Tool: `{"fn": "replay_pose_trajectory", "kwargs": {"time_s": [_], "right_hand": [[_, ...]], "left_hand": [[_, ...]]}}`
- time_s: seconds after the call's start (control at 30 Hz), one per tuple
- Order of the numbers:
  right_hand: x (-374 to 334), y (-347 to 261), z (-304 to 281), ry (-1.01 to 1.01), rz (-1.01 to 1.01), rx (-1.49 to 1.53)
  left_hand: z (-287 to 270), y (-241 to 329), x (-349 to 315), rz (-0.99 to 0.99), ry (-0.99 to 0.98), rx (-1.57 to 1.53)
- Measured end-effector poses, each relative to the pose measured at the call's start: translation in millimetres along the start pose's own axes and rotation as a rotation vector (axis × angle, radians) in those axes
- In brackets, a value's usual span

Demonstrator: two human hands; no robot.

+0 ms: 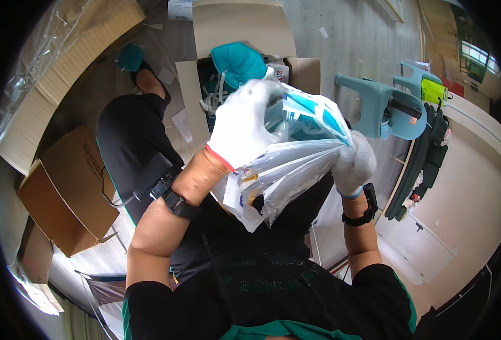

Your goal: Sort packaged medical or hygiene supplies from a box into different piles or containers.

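Note:
In front of my body I hold a white and blue plastic bag (301,170) with its mouth turned up and its near side creased. My left hand (242,124), in a white knit glove with a red cuff, curls at the left side of the mouth; its fingertips are partly hidden. My right hand (355,164), gloved in white too, is closed on the right edge. Teal pieces show in the mouth; whether they are contents or print I cannot tell. Just beyond, a teal cup-shaped mask (239,62) with white straps lies on an open cardboard box (239,25).
Another teal mask-like piece (129,58) lies on the floor by my left foot. An open brown box (72,190) stands at left, below a large carton (63,79) with clear film. At right are a blue plastic stool (361,102) and a shelf with dark items (423,161).

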State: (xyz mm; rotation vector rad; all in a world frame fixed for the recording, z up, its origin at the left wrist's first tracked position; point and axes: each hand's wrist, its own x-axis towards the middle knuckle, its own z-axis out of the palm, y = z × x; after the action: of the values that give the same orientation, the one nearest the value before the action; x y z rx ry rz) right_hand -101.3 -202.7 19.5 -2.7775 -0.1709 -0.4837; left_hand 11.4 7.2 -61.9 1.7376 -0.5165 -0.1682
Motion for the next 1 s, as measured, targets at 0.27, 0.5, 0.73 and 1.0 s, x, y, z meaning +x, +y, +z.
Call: {"fn": "replay_pose_trajectory", "kwargs": {"time_s": [0.27, 0.5, 0.73, 1.0], "right_hand": [[-5, 1, 2, 0.046, 0.011, -0.013], [-11, 6, 2, 0.022, -0.012, -0.014], [-43, 33, -33, 0.052, 0.154, -0.054], [-41, 21, -46, 0.031, 0.118, -0.004]], "left_hand": [[7, -12, -6, 0.045, -0.001, -0.07], [8, -19, -8, 0.124, -0.138, -0.067], [-9, -47, -2, -0.206, 0.127, 0.206], [-7, -29, 14, 0.14, 0.195, 0.386]]}}
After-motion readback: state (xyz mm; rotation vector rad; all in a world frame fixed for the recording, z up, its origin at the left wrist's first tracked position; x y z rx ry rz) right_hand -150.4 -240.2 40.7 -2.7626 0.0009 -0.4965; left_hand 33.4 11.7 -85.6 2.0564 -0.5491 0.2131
